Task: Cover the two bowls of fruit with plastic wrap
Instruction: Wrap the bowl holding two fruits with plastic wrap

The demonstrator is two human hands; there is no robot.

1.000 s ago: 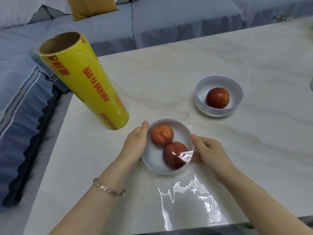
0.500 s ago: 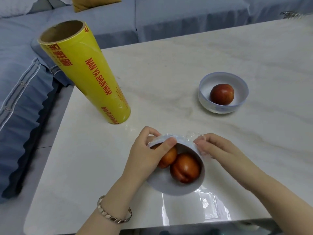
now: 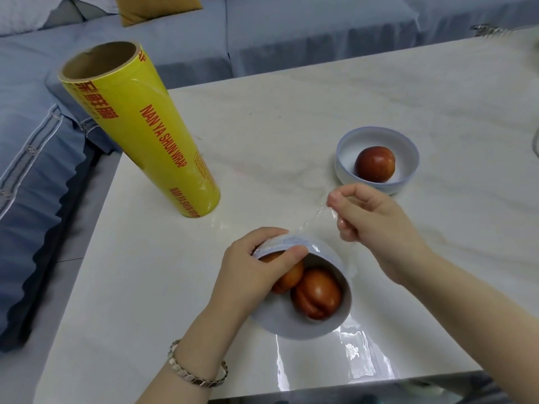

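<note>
A white bowl with two red-orange fruits is tilted toward me near the table's front edge. My left hand grips its far rim, thumb across the top. My right hand pinches a corner of clear plastic wrap stretched up from that rim. More of the sheet lies shiny on the table in front of the bowl. A second white bowl with one red fruit stands uncovered beyond my right hand. The yellow roll of wrap stands upright at the left.
The pale marble table ends close to the bowl at the front and just left of the roll. A blue sofa with cushions runs behind and to the left. A small metal object lies at the far right corner.
The bowl has been drawn nearer and tipped toward me. My left hand shifted onto the far rim, and my right hand lifted away, pulling a corner of wrap up and to the right.
</note>
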